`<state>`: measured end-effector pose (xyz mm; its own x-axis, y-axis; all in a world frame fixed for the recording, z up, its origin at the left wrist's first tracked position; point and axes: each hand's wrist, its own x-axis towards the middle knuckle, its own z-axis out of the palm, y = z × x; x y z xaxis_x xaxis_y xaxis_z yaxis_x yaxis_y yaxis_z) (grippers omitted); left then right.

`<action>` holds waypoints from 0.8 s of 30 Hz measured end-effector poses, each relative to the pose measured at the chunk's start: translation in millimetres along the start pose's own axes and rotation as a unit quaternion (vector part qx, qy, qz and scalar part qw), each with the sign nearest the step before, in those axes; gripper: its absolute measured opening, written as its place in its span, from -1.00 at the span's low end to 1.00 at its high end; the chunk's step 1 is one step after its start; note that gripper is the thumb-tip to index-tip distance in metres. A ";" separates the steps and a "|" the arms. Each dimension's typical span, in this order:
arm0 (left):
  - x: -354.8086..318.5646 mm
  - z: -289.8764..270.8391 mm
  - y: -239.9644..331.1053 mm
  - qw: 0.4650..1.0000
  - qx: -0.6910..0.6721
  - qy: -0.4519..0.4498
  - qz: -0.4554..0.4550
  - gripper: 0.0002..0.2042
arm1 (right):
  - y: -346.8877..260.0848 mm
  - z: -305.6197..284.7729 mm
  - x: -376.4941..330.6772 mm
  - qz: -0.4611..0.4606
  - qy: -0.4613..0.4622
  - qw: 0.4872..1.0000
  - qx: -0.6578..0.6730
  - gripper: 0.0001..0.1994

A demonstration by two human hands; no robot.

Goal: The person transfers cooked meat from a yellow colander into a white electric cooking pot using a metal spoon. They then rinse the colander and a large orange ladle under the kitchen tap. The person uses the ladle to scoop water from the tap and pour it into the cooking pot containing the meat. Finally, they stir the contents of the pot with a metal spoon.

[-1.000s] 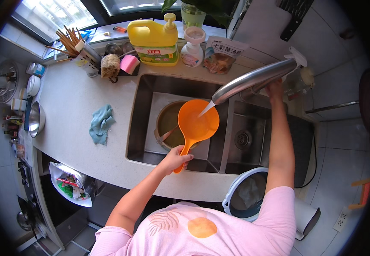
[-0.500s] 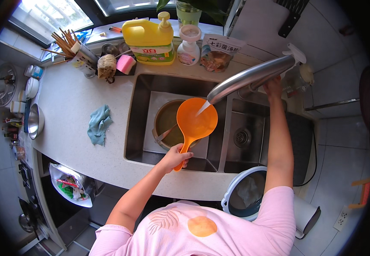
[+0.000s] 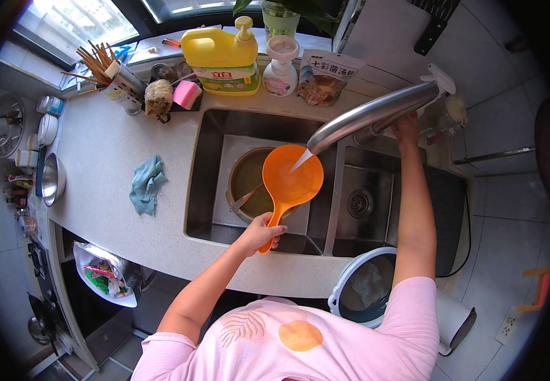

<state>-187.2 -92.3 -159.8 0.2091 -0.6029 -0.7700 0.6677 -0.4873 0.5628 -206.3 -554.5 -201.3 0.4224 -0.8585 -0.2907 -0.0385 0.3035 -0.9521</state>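
Note:
My left hand (image 3: 262,233) is closed round the handle of an orange water ladle (image 3: 292,181), held over the left sink basin (image 3: 221,124). Water runs into the ladle from the metal faucet (image 3: 370,114). Below it, partly covered by the ladle, a round pot (image 3: 243,171) of murky liquid stands in the basin with a metal utensil (image 3: 247,198) leaning in it. My right hand (image 3: 405,129) reaches behind the spout to the base of the faucet; its fingers are mostly hidden, and what they grip does not show.
A blue-grey cloth (image 3: 148,184) lies on the counter left of the sink. Along the back stand a yellow detergent jug (image 3: 221,60), a white pump bottle (image 3: 281,70), a food pouch (image 3: 324,79) and a chopstick holder (image 3: 124,89). A bucket (image 3: 367,286) is by my right arm, below the counter edge.
Almost nothing differs. The water still runs into the orange ladle, and both hands keep their places.

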 end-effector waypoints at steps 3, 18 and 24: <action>1.3 -1.8 -2.8 1.000 -0.006 0.003 0.005 -0.84 | -0.9 0.4 -1.2 0.009 -0.005 1.000 -0.009 -0.60; -3.6 -5.5 -3.8 1.000 -0.009 0.013 0.001 -0.83 | 0.4 7.3 -18.8 0.026 -0.030 0.996 0.079 -0.70; -3.2 -4.3 -4.0 1.000 -0.017 0.015 0.002 -0.82 | 2.6 13.1 -20.4 0.021 -0.058 0.989 0.132 -0.74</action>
<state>-187.4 -85.7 -160.9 0.2318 -0.5853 -0.7770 0.6905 -0.4636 0.5552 -203.1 -530.8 -196.6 0.5278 -0.7940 -0.3018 0.1733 0.4485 -0.8768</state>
